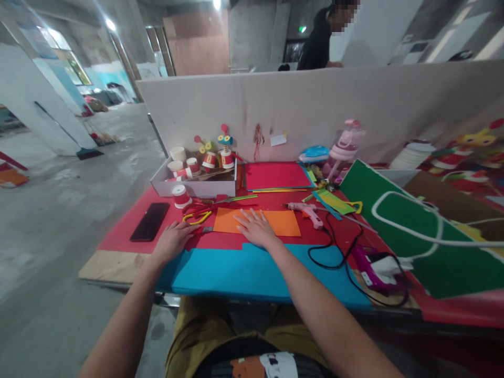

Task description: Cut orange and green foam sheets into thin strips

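Observation:
My right hand [255, 226] lies flat with spread fingers on a sheet of orange paper [287, 223]. To its left, my left hand [176, 239] rests low on the red table covering with its fingers stretched toward the paper. A small grey flat piece [207, 229] shows between the left fingertips and the paper's left edge; what it belongs to is hidden. Just beyond the left hand are yellow-handled scissors [197, 217]. A blue sheet [236, 270] lies along the front edge, under my forearms.
Left is a black phone [150, 222]; behind are a paper cup [181, 196] and a white box [192, 188] of cup figures. A pink glue gun [307, 211] with black cord lies right, near a purple power strip [376, 270] and green board [425, 247]. A person [317, 39] stands beyond the partition.

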Demonstrator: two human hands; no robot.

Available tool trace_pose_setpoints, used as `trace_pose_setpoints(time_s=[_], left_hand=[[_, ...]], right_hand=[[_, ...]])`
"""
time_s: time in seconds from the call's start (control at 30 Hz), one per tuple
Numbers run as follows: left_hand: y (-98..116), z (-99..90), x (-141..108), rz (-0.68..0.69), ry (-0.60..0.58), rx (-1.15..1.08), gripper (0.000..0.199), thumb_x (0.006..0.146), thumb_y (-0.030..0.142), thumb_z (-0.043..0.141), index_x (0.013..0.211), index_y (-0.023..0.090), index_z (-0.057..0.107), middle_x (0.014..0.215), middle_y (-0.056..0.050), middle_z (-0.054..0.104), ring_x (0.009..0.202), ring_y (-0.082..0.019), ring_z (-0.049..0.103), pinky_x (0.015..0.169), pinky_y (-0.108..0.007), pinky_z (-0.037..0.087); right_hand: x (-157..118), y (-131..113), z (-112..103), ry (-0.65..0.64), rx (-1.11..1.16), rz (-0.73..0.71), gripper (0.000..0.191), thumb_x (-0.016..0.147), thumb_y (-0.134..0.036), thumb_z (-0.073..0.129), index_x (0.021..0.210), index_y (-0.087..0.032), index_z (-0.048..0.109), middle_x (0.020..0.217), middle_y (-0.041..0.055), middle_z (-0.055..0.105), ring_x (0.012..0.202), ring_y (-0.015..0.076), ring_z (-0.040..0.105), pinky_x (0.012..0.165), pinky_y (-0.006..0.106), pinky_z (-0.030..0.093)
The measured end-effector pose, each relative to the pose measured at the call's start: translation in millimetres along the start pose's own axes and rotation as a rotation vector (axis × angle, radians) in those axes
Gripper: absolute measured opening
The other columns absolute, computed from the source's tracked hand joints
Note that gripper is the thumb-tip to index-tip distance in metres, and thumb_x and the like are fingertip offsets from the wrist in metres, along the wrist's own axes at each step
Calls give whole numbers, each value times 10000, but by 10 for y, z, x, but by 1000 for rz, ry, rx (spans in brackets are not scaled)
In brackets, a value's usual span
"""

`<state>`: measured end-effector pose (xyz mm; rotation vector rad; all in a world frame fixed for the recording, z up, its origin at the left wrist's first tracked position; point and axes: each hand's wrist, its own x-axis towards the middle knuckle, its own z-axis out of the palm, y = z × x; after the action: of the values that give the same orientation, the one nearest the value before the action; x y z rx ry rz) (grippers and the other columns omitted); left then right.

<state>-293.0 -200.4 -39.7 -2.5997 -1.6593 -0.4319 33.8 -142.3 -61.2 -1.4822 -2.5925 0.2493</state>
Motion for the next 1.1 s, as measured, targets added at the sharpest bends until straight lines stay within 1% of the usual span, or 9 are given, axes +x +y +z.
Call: trace_pose_setpoints(time_s=[0.27, 0.43, 0.63, 0.8, 0.87, 0.97, 1.03, 1.1], left_hand=[[75, 21, -21, -4, -19, -13, 422, 1000, 323, 375, 1353, 277, 601, 1255, -93, 650, 1018, -244, 574, 925, -418, 474], [151, 48, 20, -17, -25, -5, 420, 1001, 310, 375, 1353, 272, 600, 1209, -96, 657, 1060, -250, 558, 950, -417, 466], [173, 80, 9, -3, -22, -12, 409, 996, 317, 392, 1348, 291, 600, 1258, -91, 638, 1107, -249, 558, 991, -422, 451], [236, 126, 54, -24, -15, 41, 421, 1003, 336, 368, 1363, 297, 584, 1159, -93, 647, 1060, -250, 568, 936, -396, 472], [225, 137, 56, -24, -3, 62, 418, 998, 337, 374, 1353, 300, 591, 1145, -95, 636, 1060, -254, 571, 908, -386, 480], [162, 135, 37, -11, 28, 64, 418, 989, 323, 376, 1345, 303, 594, 1162, -96, 622, 1070, -253, 574, 906, -384, 485], [119, 128, 26, -3, 35, 56, 426, 986, 325, 371, 1350, 297, 591, 1149, -100, 625, 1051, -256, 581, 900, -392, 491], [96, 124, 26, -5, 37, 55, 438, 984, 337, 361, 1352, 287, 593, 1137, -108, 628, 1022, -265, 591, 874, -401, 500]], right_hand=[[-4, 0, 7, 12, -1, -3, 543, 1014, -560, 257, 1530, -404, 319, 1638, -15, 231, 1512, 315, 165, 1208, 553, 94], [-6, -6, 2, 11, 3, -6, 542, 1014, -559, 262, 1528, -401, 326, 1637, -10, 235, 1507, 328, 176, 1207, 560, 97], [0, 8, 3, 14, 8, 2, 542, 1014, -561, 250, 1528, -407, 323, 1637, -22, 228, 1508, 326, 172, 1209, 565, 92], [10, -44, 14, 11, 11, -12, 550, 1016, -561, 230, 1533, -395, 319, 1638, -13, 228, 1512, 314, 161, 1214, 548, 95], [35, -117, 29, 4, 16, -13, 550, 1018, -551, 229, 1538, -389, 312, 1638, -13, 226, 1513, 307, 159, 1218, 539, 90], [98, -208, 31, 4, 27, -9, 558, 1017, -558, 215, 1538, -386, 311, 1639, -21, 225, 1513, 311, 154, 1221, 538, 86], [128, -191, -4, -18, 41, -12, 573, 1012, -577, 209, 1538, -377, 319, 1637, -13, 235, 1508, 326, 168, 1217, 550, 107], [121, -92, -62, -24, 43, -25, 567, 1015, -573, 204, 1531, -379, 335, 1633, -13, 247, 1505, 330, 179, 1211, 560, 124]])
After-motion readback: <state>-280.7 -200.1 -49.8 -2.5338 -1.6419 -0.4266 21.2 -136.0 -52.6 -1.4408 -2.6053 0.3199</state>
